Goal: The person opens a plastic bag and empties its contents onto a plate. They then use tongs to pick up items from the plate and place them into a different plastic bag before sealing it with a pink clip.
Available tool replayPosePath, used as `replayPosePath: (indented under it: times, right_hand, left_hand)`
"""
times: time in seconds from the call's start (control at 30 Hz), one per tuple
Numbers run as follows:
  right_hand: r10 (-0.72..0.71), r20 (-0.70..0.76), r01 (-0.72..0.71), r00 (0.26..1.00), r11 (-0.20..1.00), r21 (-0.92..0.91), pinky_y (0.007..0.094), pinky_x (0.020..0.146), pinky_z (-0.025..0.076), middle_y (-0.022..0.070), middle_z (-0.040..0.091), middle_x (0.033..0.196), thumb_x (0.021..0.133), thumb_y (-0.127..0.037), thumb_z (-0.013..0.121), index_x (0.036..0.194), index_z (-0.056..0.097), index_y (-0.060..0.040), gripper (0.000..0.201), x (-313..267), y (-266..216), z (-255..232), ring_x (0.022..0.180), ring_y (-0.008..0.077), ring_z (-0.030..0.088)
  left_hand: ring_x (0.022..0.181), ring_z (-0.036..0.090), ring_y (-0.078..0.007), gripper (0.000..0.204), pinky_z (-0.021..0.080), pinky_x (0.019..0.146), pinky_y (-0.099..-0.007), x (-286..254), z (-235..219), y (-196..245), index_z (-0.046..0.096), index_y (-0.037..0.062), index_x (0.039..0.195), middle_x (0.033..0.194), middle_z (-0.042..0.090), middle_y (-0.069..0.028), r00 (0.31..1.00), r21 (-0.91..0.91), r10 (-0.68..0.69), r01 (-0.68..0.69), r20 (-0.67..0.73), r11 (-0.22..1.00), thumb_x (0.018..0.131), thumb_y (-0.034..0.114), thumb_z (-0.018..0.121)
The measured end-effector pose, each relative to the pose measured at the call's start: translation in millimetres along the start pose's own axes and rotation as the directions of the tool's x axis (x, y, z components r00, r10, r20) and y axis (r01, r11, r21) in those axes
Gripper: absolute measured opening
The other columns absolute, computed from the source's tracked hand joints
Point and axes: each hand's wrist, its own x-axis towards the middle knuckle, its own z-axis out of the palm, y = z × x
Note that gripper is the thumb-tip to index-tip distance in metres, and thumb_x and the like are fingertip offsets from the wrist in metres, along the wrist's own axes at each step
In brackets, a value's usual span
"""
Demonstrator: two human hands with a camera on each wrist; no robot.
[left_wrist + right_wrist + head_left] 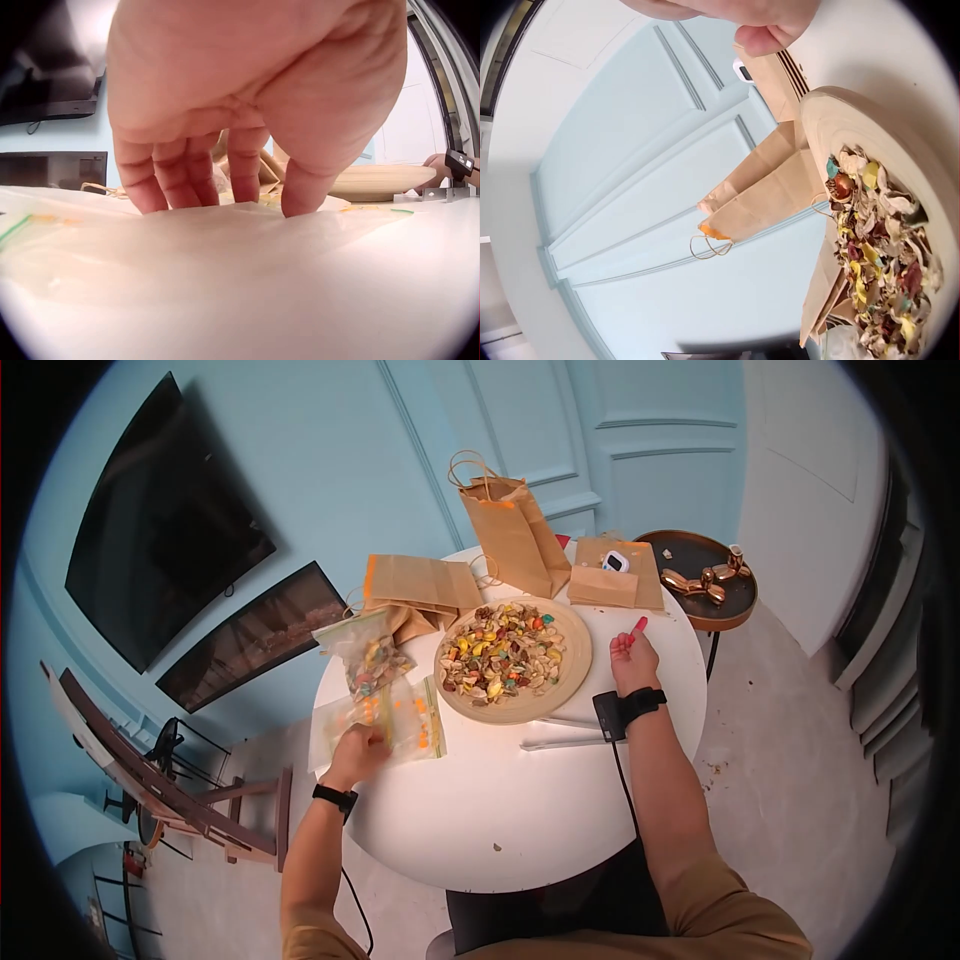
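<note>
Fingertips of my left hand (357,756) rest on flat clear plastic bags (412,722) at the table's left side. In the left wrist view the thumb of this hand (255,105) stands apart from the bent fingers above the plastic (172,247). Just behind lies a filled clear bag (372,660) of dried pieces. A round wooden plate (575,690) bears a heap of colourful dried petals (500,650). Right of the plate my right hand (636,660) is raised with nothing in it, one finger extended and the others loosely curled; part of it (757,15) shows in the right wrist view.
Paper bags stand or lie behind the plate: one upright (515,535), one tipped at left (420,585), one flat at right (603,586) under a small white device (615,562). Metal tongs (565,743) lie before the plate. A side table (730,610) holds a balloon-dog figure (700,585).
</note>
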Motion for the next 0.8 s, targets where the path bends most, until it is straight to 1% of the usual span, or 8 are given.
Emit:
replayPosePath:
  times: [0.07, 0.17, 0.27, 0.37, 0.4, 0.53, 0.63, 0.8]
  right_hand:
    - [0.012, 0.01, -0.012, 1.0, 1.0, -0.023, 0.0322, 0.066, 0.055, 0.0104, 0.059, 0.084, 0.099, -0.015, 0.058, 0.099, 0.054, -0.0029, 0.013, -4.0, -1.9, 3.7, 0.075, 0.02, 0.061]
    - [0.016, 0.063, -0.013, 0.998, 0.999, -0.053, 0.0334, 0.07, 0.057, 0.0173, 0.059, 0.094, 0.098, -0.017, 0.059, 0.11, 0.048, -0.003, 0.021, -11.7, -2.8, 7.3, 0.084, 0.0266, 0.065]
    - [0.032, 0.107, -0.025, 0.994, 0.998, -0.063, 0.0351, 0.073, 0.059, 0.0234, 0.057, 0.102, 0.097, -0.019, 0.058, 0.121, 0.039, -0.0034, 0.034, -17.1, -1.1, 11.7, 0.092, 0.0337, 0.067]
    - [0.07, 0.132, -0.065, 0.989, 0.997, -0.044, 0.0362, 0.073, 0.059, 0.0275, 0.052, 0.114, 0.096, -0.019, 0.056, 0.129, 0.032, -0.0045, 0.043, -18.2, 1.5, 12.9, 0.095, 0.0369, 0.067]
    - [0.079, 0.148, -0.075, 0.986, 0.997, -0.031, 0.0364, 0.071, 0.059, 0.0288, 0.049, 0.12, 0.096, -0.019, 0.055, 0.133, 0.029, -0.0046, 0.048, -18.3, 2.2, 12.4, 0.094, 0.0368, 0.068]
    - [0.082, 0.171, -0.078, 0.982, 0.997, -0.029, 0.0383, 0.073, 0.057, 0.0284, 0.043, 0.13, 0.095, -0.019, 0.055, 0.136, 0.029, -0.0052, 0.051, -7.9, 5.4, 8.1, 0.097, 0.0363, 0.068]
    - [0.065, 0.206, -0.05, 0.976, 0.996, -0.074, 0.0398, 0.077, 0.055, 0.0228, 0.048, 0.124, 0.093, -0.019, 0.055, 0.131, 0.033, -0.006, 0.046, -13.9, 4.8, 7.3, 0.099, 0.0342, 0.066]
    - [0.002, 0.187, 0.013, 0.982, 0.996, -0.083, 0.0378, 0.071, 0.052, 0.0121, 0.056, 0.102, 0.092, -0.02, 0.056, 0.111, 0.047, -0.0077, 0.024, -31.1, 4.8, 17.4, 0.083, 0.0255, 0.062]
  left_hand:
    - [0.079, 0.065, -0.0369, 0.017, 0.051, 0.071, -0.0426, 1.5, 7.6, -9.9, 0.066, -0.0025, 0.089, 0.084, 0.065, -0.0219, 0.991, -0.017, 0.108, -0.109, -0.074, 0.994, 0.079, 0.012, 0.068]
    - [0.077, 0.063, -0.0386, 0.013, 0.051, 0.07, -0.042, -2.7, 12.6, -13.9, 0.064, -0.0038, 0.089, 0.084, 0.065, -0.0221, 0.978, -0.032, 0.114, -0.121, -0.172, 0.992, 0.084, 0.008, 0.062]
    - [0.069, 0.062, -0.0305, 0.009, 0.05, 0.066, -0.0378, -0.9, 14.3, -23.8, 0.06, -0.003, 0.091, 0.077, 0.063, -0.0177, 0.927, -0.042, 0.136, -0.161, -0.35, 0.986, 0.09, 0.006, 0.056]
    - [0.067, 0.06, -0.0187, 0.008, 0.049, 0.062, -0.0327, -2.3, -2.0, -17.6, 0.055, -0.0009, 0.093, 0.073, 0.059, -0.0102, 0.922, -0.337, -0.089, -0.048, -0.378, 0.94, 0.095, 0.006, 0.052]
    - [0.066, 0.053, -0.0107, 0.009, 0.046, 0.06, -0.0281, -4.5, -11.7, -6.5, 0.052, 0.0008, 0.092, 0.072, 0.055, -0.0047, 0.904, -0.315, -0.041, -0.106, -0.426, 0.943, 0.098, 0.007, 0.049]
    - [0.074, 0.042, -0.0085, 0.015, 0.039, 0.067, -0.0252, -1.9, -22.2, -9.7, 0.049, 0.0011, 0.087, 0.075, 0.047, -0.0002, 0.817, -0.373, -0.064, -0.19, -0.573, 0.908, 0.1, 0.009, 0.049]
    - [0.073, 0.039, -0.0076, 0.016, 0.037, 0.066, -0.0241, -5.8, -31.0, -9.2, 0.048, 0.0026, 0.086, 0.076, 0.044, 0.002, 0.77, -0.363, -0.042, -0.251, -0.636, 0.897, 0.101, 0.009, 0.049]
    - [0.074, 0.041, -0.0079, 0.017, 0.039, 0.067, -0.0237, -25.7, -48.7, 2.6, 0.048, 0.0019, 0.087, 0.079, 0.047, 0.0003, 0.615, -0.351, -0.078, -0.336, -0.784, 0.874, 0.102, 0.01, 0.05]
